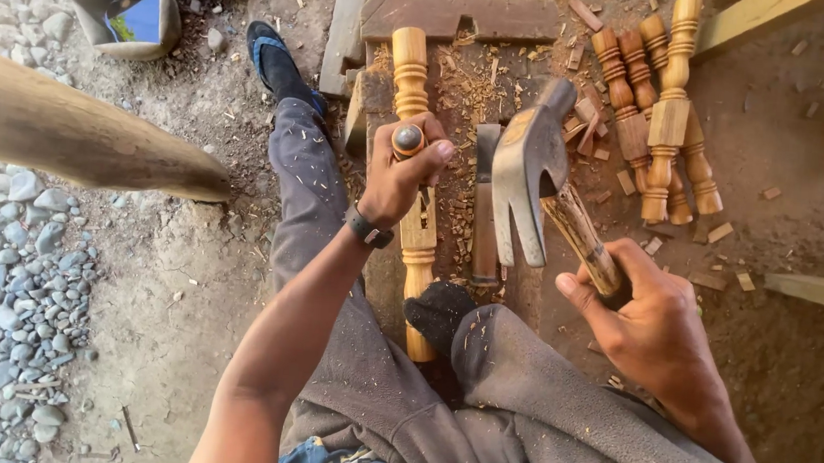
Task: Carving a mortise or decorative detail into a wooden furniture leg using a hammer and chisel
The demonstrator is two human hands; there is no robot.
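My left hand [399, 171] grips a chisel [408, 141] by its handle, the metal-capped butt end pointing up at me, over a turned wooden spindle [417, 126]. The spindle lies lengthwise on a wooden block [466, 18] between my legs, and my dark-socked foot [437, 311] rests against its near end. My right hand [643, 311] holds a claw hammer [529, 167] by its wooden handle; the steel head is raised just to the right of the chisel, claws pointing down.
Several finished turned spindles [660, 113] lie stacked at the upper right among wood chips. A thick log [80, 136] crosses the left side. Grey pebbles [10, 310] cover the left ground. A sandalled foot [279, 63] and a grey box [128, 9] sit at the top left.
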